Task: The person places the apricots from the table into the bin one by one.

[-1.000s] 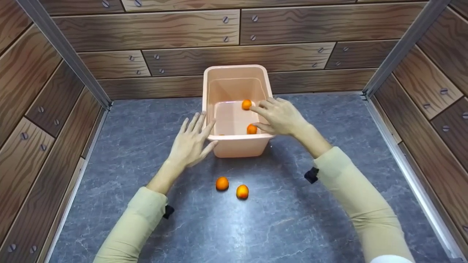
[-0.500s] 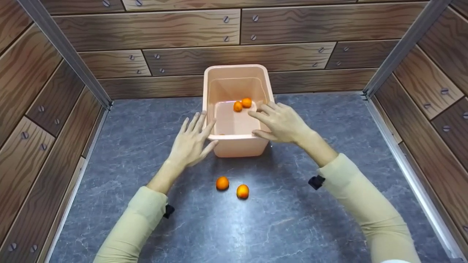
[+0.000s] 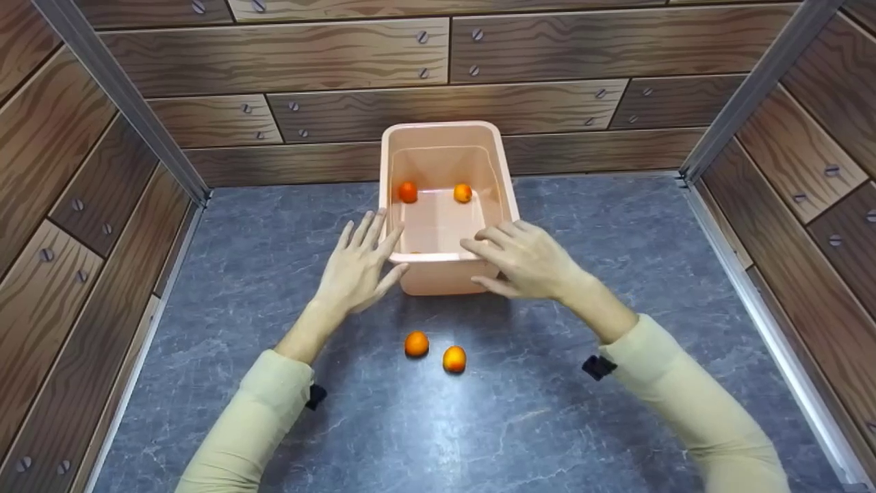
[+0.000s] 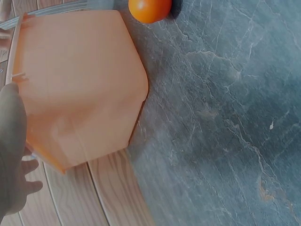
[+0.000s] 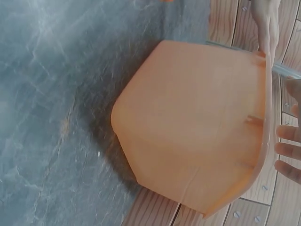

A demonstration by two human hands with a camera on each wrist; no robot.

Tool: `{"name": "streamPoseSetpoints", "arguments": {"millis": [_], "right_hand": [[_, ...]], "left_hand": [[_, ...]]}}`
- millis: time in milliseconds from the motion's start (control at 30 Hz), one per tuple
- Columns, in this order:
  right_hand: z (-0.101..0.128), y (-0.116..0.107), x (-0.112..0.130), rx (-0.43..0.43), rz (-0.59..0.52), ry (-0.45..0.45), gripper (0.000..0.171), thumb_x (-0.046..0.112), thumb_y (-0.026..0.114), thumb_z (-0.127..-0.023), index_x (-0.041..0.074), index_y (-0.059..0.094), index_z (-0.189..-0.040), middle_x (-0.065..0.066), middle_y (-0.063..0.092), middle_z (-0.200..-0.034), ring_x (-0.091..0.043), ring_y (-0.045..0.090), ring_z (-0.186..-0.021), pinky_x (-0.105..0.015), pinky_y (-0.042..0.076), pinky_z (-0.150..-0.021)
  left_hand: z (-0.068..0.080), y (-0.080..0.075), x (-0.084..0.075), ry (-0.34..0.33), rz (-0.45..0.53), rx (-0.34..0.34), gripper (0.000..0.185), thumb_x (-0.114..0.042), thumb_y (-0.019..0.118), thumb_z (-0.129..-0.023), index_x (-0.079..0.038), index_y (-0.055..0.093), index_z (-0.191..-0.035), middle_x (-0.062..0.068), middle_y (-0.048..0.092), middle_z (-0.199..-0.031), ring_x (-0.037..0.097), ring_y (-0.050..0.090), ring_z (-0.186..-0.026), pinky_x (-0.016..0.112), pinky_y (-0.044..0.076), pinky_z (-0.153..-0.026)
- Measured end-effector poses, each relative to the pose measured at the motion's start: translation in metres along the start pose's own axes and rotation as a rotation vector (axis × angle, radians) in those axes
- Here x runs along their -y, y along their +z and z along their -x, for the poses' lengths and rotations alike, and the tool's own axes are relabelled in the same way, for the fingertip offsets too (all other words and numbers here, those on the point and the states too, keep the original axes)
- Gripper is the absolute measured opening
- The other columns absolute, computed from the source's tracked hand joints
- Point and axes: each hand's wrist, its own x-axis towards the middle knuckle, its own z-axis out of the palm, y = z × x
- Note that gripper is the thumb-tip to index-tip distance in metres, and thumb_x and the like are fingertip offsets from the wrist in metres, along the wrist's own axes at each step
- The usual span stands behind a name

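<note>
A peach plastic bin [image 3: 448, 277] stands near the back wall. Inside at its far end lie a red-orange fruit [image 3: 408, 192] on the left and a yellow-orange fruit [image 3: 462, 193] on the right; an orange sliver shows behind the front rim. My left hand [image 3: 352, 270], fingers spread, touches the bin's left front rim. Over the front right corner hovers my right hand [image 3: 530, 260], fingers extended and holding nothing; the right wrist view shows its fingertips [image 5: 287, 149] beside the rim. In front of the bin, two small orange fruits [image 3: 416, 344] [image 3: 454, 359] lie on the surface.
The grey marbled surface [image 3: 274, 205] spreads around the bin. Wood-patterned panels [image 3: 356, 55] enclose it at the back and both sides, with metal strips [image 3: 766, 329] along the edges.
My right hand has drawn back from inside the bin toward its front right corner. One fruit has rolled from the bin's front right to its far left. My left hand has stayed put.
</note>
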Motion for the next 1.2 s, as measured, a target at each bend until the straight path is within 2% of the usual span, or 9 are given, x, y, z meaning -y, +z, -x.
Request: {"name": "streamPoseSetpoints", "arguments": {"millis": [167, 500, 767, 967, 1200], "right_hand": [[0.007, -0.001, 0.013, 0.017, 0.007, -0.015, 0.057, 0.053, 0.069, -0.095, 0.014, 0.066, -0.136, -0.006, 0.073, -0.113, -0.026, 0.069, -0.093, -0.037, 0.060, -0.077], [0.025, 0.008, 0.038, 0.005, -0.016, -0.083, 0.063, 0.054, 0.076, -0.089, 0.015, 0.067, -0.137, -0.007, 0.074, -0.114, -0.026, 0.070, -0.099, -0.038, 0.061, -0.081], [0.042, 0.031, 0.064, 0.131, -0.030, -0.125, 0.065, 0.061, 0.070, -0.092, 0.018, 0.065, -0.141, -0.006, 0.074, -0.119, -0.023, 0.068, -0.103, -0.034, 0.060, -0.083], [0.050, 0.046, 0.078, 0.182, -0.063, -0.089, 0.065, 0.062, 0.072, -0.090, 0.020, 0.067, -0.140, -0.004, 0.073, -0.121, -0.023, 0.068, -0.105, -0.035, 0.060, -0.086], [0.058, 0.060, 0.089, 0.244, -0.078, -0.093, 0.063, 0.065, 0.060, -0.097, 0.020, 0.067, -0.140, -0.003, 0.073, -0.123, -0.022, 0.068, -0.107, -0.035, 0.060, -0.087]], "left_hand": [[0.000, 0.001, 0.000, 0.003, -0.003, -0.005, 0.070, -0.058, 0.042, -0.108, -0.020, 0.036, -0.166, 0.018, 0.027, -0.175, 0.040, 0.034, -0.160, 0.060, 0.029, -0.130], [0.000, 0.001, -0.001, 0.001, 0.006, -0.006, 0.069, -0.057, 0.042, -0.108, -0.020, 0.036, -0.166, 0.018, 0.027, -0.175, 0.041, 0.035, -0.159, 0.061, 0.029, -0.130], [0.000, 0.002, 0.001, 0.000, 0.013, -0.006, 0.069, -0.058, 0.041, -0.108, -0.020, 0.037, -0.165, 0.018, 0.027, -0.175, 0.041, 0.034, -0.159, 0.061, 0.028, -0.130], [-0.001, 0.001, 0.001, 0.003, 0.009, -0.006, 0.069, -0.059, 0.041, -0.108, -0.020, 0.037, -0.165, 0.017, 0.027, -0.175, 0.041, 0.035, -0.159, 0.061, 0.028, -0.130], [0.000, 0.002, 0.001, 0.000, 0.017, -0.017, 0.069, -0.057, 0.042, -0.108, -0.020, 0.038, -0.165, 0.017, 0.027, -0.175, 0.040, 0.035, -0.160, 0.061, 0.029, -0.130]]}}
